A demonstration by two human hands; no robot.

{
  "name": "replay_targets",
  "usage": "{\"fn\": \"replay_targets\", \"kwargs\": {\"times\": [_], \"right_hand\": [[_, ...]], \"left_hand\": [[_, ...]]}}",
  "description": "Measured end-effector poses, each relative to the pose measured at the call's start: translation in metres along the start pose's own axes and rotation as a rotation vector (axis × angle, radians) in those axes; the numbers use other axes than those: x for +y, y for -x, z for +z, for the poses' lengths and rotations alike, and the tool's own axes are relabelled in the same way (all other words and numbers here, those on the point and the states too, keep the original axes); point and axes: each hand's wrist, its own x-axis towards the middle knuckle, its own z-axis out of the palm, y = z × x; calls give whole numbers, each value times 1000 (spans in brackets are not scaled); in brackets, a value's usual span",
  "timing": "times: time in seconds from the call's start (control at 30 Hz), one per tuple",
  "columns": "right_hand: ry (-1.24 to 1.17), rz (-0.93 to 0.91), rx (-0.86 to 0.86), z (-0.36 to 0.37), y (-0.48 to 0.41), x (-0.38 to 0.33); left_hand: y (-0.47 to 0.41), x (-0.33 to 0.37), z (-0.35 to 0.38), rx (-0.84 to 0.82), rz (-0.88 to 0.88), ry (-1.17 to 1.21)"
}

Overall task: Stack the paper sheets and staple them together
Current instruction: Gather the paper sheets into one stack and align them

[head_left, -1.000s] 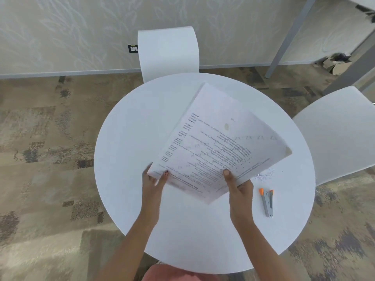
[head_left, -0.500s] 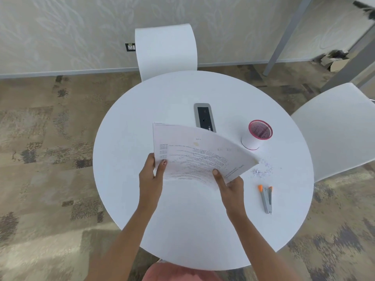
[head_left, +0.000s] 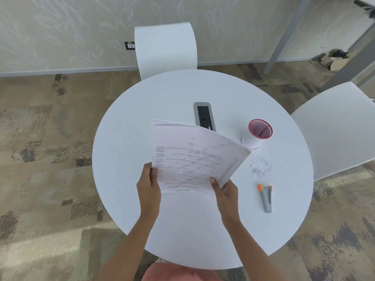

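A stack of printed paper sheets [head_left: 192, 157] is held above the round white table [head_left: 182, 230], its far edge tilted up. My left hand [head_left: 149, 184] grips the stack's near left edge, thumb on top. My right hand [head_left: 224, 190] grips the near right corner, thumb on the top sheet. A grey stapler with orange tips [head_left: 266, 198] lies on the table to the right of my right hand, apart from it.
A white cup with a pink mesh rim [head_left: 257, 133] lies tipped at the right, partly behind the sheets. Small scattered bits [head_left: 261, 168] lie below it. A grey power socket panel [head_left: 204, 116] sits mid-table. White chairs stand beyond [head_left: 165, 47] and to the right [head_left: 334, 126].
The sheets dropped from a wide, raised spread to a lower, squarer stack nearer me, uncovering the socket panel and the cup. Both hands kept their grip.
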Motion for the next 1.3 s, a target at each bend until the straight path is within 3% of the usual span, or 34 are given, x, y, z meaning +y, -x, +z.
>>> {"fn": "replay_targets", "kwargs": {"times": [0.37,1.3], "right_hand": [[-36,18,12,0,0,4],[45,87,5,4,7,16]], "left_hand": [[6,1,3,52,-8,-19],[14,-5,-5,-64,-82,-60]]}}
